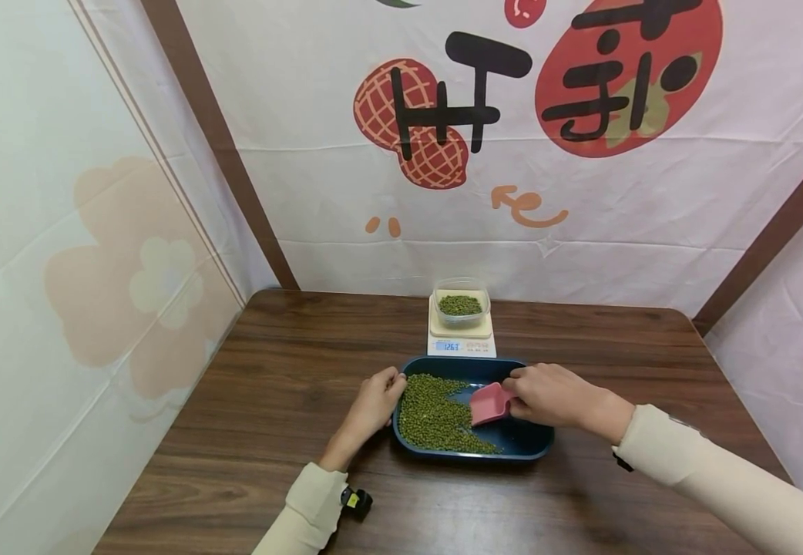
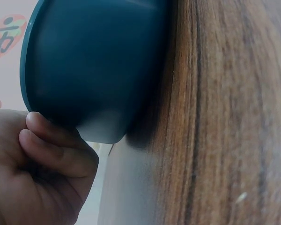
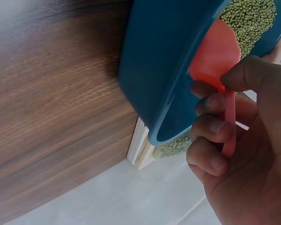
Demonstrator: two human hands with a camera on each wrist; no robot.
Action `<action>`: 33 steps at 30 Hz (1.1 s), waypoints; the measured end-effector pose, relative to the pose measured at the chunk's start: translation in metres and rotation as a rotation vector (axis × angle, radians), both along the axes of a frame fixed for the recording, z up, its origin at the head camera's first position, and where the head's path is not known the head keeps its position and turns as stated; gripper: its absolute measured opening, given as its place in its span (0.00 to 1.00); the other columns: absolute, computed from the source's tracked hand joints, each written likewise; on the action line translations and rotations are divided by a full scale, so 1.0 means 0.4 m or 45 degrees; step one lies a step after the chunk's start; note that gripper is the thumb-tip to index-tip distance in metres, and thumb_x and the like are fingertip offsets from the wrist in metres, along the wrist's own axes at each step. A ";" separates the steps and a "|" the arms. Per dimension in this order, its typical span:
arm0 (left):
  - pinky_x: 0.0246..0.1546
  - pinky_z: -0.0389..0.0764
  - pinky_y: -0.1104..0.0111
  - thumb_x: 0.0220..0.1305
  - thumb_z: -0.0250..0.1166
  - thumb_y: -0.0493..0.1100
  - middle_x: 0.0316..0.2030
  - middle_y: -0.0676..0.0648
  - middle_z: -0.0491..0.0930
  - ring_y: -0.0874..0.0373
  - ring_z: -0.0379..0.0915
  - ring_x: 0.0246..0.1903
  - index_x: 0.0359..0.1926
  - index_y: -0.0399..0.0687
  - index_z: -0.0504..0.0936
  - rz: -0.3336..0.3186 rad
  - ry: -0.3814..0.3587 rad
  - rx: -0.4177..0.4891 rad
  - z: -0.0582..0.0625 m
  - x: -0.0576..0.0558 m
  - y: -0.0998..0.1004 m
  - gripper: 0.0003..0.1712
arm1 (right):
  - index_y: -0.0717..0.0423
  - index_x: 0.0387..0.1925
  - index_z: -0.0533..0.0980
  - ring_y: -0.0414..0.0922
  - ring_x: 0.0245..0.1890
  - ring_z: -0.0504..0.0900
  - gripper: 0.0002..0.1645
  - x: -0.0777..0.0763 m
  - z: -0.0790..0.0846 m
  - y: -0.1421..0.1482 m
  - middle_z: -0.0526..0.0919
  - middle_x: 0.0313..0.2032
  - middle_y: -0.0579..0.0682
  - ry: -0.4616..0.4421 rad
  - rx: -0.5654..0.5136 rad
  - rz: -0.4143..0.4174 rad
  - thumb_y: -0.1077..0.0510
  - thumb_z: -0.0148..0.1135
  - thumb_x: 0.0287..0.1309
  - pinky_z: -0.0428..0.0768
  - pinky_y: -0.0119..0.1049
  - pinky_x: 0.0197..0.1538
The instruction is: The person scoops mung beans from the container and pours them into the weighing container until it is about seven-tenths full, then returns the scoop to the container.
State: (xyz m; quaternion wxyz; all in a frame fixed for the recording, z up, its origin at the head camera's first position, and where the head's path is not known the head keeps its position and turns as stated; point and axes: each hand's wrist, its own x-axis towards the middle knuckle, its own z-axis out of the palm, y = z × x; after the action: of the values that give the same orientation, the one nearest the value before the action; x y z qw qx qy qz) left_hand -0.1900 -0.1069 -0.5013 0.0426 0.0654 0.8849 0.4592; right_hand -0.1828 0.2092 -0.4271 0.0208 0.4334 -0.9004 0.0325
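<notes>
A dark blue tray point(image 1: 474, 456) holds mung beans point(image 1: 436, 412), heaped over its left part. My left hand point(image 1: 377, 397) grips the tray's left end; in the left wrist view the fingers point(image 2: 61, 154) are curled at the rim. In my right hand point(image 1: 547, 395) is a pink scoop point(image 1: 488, 404), held by its handle point(image 3: 229, 124) with the fingers wrapped round it. The scoop's bowl is inside the tray, at the right edge of the beans. Whether any beans lie in the scoop cannot be made out.
Behind the tray stands a kitchen scale point(image 1: 441, 327) with a lit display. On it sits a clear plastic container point(image 1: 472, 318) with some mung beans inside. The wooden table point(image 1: 290, 385) ends against a printed cloth backdrop point(image 1: 318, 185).
</notes>
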 end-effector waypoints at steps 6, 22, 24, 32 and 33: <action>0.08 0.69 0.71 0.75 0.47 0.49 0.13 0.49 0.66 0.57 0.66 0.08 0.25 0.47 0.68 0.003 -0.004 0.004 0.001 0.000 0.002 0.20 | 0.53 0.33 0.80 0.37 0.16 0.61 0.06 -0.003 -0.002 -0.008 0.68 0.21 0.40 -0.001 -0.008 0.001 0.55 0.61 0.57 0.59 0.30 0.19; 0.08 0.69 0.71 0.75 0.47 0.49 0.12 0.49 0.66 0.58 0.65 0.07 0.25 0.47 0.69 0.003 -0.016 -0.002 0.002 0.000 0.002 0.20 | 0.51 0.31 0.79 0.37 0.18 0.60 0.04 0.000 -0.005 -0.035 0.67 0.21 0.39 -0.018 -0.014 0.026 0.56 0.61 0.56 0.58 0.30 0.21; 0.08 0.69 0.71 0.75 0.47 0.50 0.12 0.49 0.66 0.58 0.65 0.07 0.25 0.47 0.68 0.001 -0.016 -0.002 0.002 0.000 0.002 0.20 | 0.52 0.31 0.79 0.37 0.18 0.59 0.04 -0.002 -0.008 -0.039 0.67 0.21 0.39 -0.020 -0.013 0.035 0.56 0.60 0.57 0.57 0.30 0.20; 0.08 0.70 0.71 0.75 0.46 0.50 0.13 0.49 0.65 0.58 0.65 0.08 0.26 0.47 0.68 -0.008 -0.025 0.017 0.003 0.003 0.002 0.20 | 0.52 0.32 0.79 0.36 0.17 0.60 0.04 -0.007 -0.006 -0.059 0.66 0.21 0.39 -0.035 -0.012 0.072 0.57 0.60 0.57 0.58 0.29 0.20; 0.08 0.70 0.71 0.75 0.47 0.49 0.13 0.49 0.65 0.58 0.65 0.08 0.26 0.47 0.68 -0.007 -0.023 0.018 0.003 0.003 0.002 0.20 | 0.52 0.32 0.79 0.36 0.17 0.60 0.04 -0.008 -0.006 -0.061 0.66 0.21 0.39 -0.034 -0.010 0.074 0.57 0.60 0.56 0.58 0.29 0.20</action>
State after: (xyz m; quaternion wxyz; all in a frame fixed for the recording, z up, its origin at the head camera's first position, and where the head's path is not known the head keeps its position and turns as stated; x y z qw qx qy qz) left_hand -0.1889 -0.1061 -0.5000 0.0515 0.0640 0.8811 0.4657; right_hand -0.1858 0.1846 -0.4297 0.0097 0.4587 -0.8875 0.0423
